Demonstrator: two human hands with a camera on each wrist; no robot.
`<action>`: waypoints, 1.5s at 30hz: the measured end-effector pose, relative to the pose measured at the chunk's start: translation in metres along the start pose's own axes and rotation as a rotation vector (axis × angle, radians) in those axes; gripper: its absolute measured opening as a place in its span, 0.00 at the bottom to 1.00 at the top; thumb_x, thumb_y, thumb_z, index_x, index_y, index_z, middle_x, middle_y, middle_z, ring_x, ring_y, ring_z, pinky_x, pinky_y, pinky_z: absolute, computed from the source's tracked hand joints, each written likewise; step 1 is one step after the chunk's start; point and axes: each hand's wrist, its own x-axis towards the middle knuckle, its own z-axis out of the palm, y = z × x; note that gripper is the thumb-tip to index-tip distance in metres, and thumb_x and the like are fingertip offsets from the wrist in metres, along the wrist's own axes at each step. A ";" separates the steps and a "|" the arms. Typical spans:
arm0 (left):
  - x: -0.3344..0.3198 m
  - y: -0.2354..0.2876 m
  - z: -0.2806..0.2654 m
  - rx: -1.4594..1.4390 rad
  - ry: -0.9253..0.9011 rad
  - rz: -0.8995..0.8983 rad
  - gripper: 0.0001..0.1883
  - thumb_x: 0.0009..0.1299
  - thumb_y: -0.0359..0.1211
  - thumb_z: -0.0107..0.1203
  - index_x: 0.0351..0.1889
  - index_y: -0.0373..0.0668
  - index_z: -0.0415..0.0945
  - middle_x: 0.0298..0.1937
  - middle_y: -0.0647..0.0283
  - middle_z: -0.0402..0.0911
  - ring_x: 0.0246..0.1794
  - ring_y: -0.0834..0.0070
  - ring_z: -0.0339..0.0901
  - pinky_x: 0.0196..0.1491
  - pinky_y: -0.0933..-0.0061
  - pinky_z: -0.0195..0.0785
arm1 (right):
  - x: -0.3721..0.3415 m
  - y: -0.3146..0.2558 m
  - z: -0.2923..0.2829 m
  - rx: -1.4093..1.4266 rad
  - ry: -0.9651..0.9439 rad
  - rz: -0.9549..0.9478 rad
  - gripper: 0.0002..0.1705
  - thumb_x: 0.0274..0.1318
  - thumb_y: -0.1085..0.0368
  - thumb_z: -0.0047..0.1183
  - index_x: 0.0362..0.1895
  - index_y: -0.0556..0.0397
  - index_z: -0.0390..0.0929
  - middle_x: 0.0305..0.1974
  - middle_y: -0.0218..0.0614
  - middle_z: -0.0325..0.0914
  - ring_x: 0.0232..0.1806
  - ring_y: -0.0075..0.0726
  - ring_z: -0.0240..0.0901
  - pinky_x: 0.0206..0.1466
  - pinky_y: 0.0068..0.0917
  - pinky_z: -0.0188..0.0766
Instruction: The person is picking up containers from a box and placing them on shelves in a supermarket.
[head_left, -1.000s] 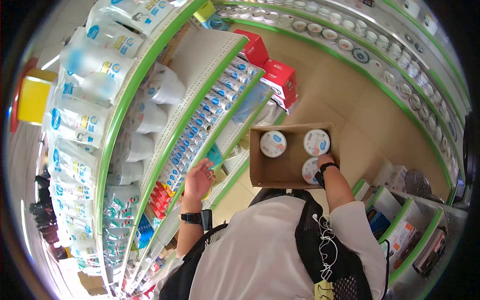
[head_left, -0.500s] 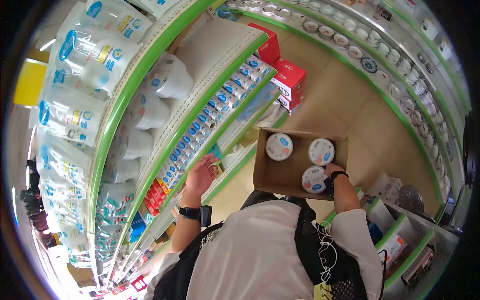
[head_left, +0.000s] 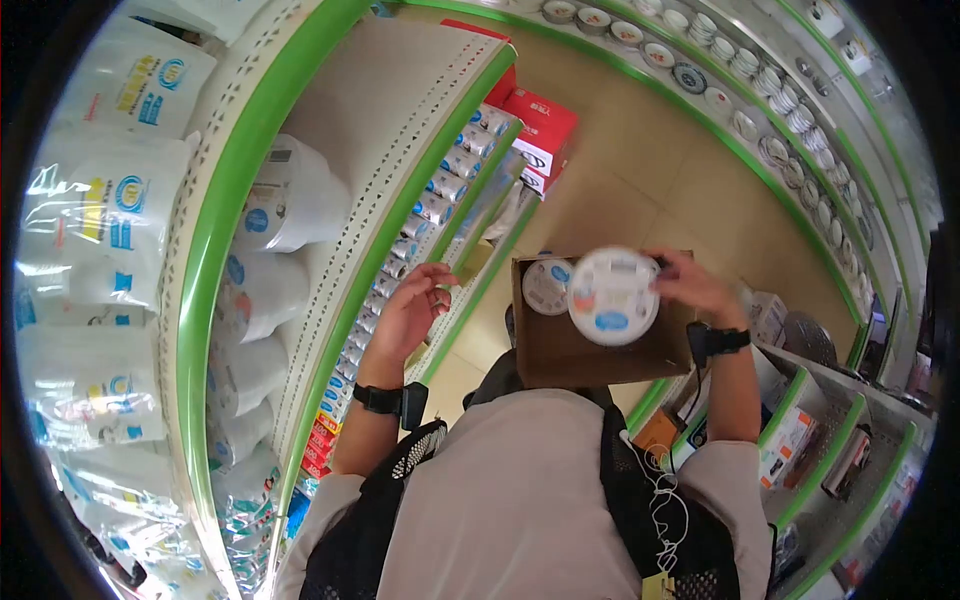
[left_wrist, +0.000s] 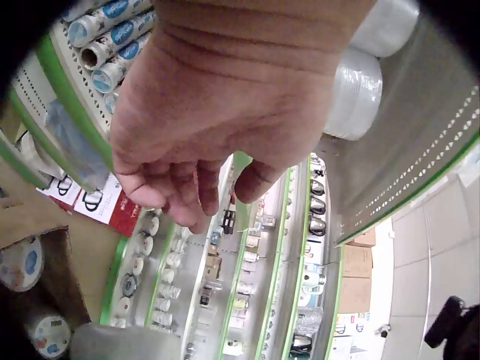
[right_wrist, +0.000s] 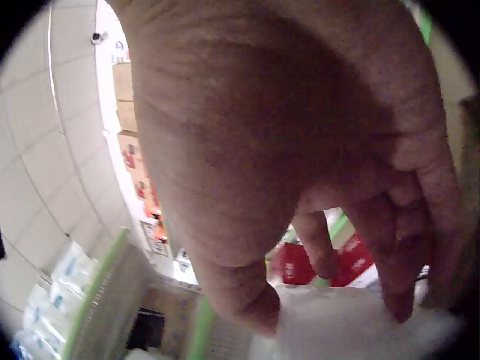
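My right hand (head_left: pixel 697 285) grips the edge of a white, round, film-wrapped pack of disposable bowls (head_left: pixel 612 297), holding it above a cardboard box (head_left: pixel 605 372). In the right wrist view, thumb and fingers spread around the white pack (right_wrist: pixel 352 326). Another round pack (head_left: pixel 546 287) sits in the box's far left corner; the raised one covers part of the interior. My left hand (head_left: pixel 405 305) hovers beside the shelf front with loosely bent fingers, nothing in it. The left wrist view shows that hand (left_wrist: pixel 225 127) from the palm side.
Left of me, a green-edged shelf (head_left: pixel 370 110) carries similar white packs (head_left: pixel 265 300) and, lower, rows of wrapped rolls (head_left: pixel 430 207). Red boxes (head_left: pixel 540 125) stand on the floor past its end. Stacked dishes (head_left: pixel 780 150) line shelving opposite; low shelves (head_left: pixel 800 430) are at right.
My right hand has lifted a pack up from inside the box, toward the camera. The view has shifted closer to the left shelf. The left hand stays loosely curled.
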 end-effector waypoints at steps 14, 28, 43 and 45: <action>-0.010 0.005 -0.025 -0.047 -0.053 0.050 0.17 0.74 0.35 0.54 0.58 0.38 0.74 0.50 0.57 0.83 0.40 0.73 0.76 0.48 0.73 0.70 | 0.230 -0.337 0.088 0.394 0.134 -0.484 0.27 0.69 0.46 0.52 0.62 0.51 0.73 0.42 0.37 0.80 0.45 0.36 0.82 0.53 0.37 0.81; -0.028 -0.016 -0.038 -0.088 0.059 0.085 0.20 0.74 0.39 0.55 0.60 0.39 0.72 0.53 0.59 0.82 0.43 0.76 0.76 0.51 0.74 0.67 | 0.325 -0.385 0.187 0.240 -0.135 -0.682 0.27 0.65 0.45 0.57 0.57 0.52 0.76 0.44 0.34 0.80 0.38 0.32 0.79 0.38 0.31 0.80; 0.021 -0.035 0.026 -0.002 0.015 -0.066 0.17 0.75 0.36 0.52 0.58 0.37 0.73 0.52 0.56 0.82 0.42 0.74 0.75 0.49 0.72 0.68 | 0.078 0.123 0.010 0.505 0.658 0.298 0.16 0.68 0.53 0.51 0.45 0.53 0.77 0.37 0.32 0.79 0.36 0.28 0.75 0.37 0.31 0.73; 0.025 -0.041 0.042 -0.011 0.024 -0.083 0.17 0.75 0.36 0.52 0.58 0.38 0.73 0.52 0.57 0.82 0.42 0.74 0.76 0.49 0.72 0.69 | 0.074 0.194 0.004 0.492 0.677 0.413 0.19 0.68 0.51 0.51 0.47 0.54 0.76 0.41 0.34 0.80 0.39 0.31 0.75 0.42 0.36 0.74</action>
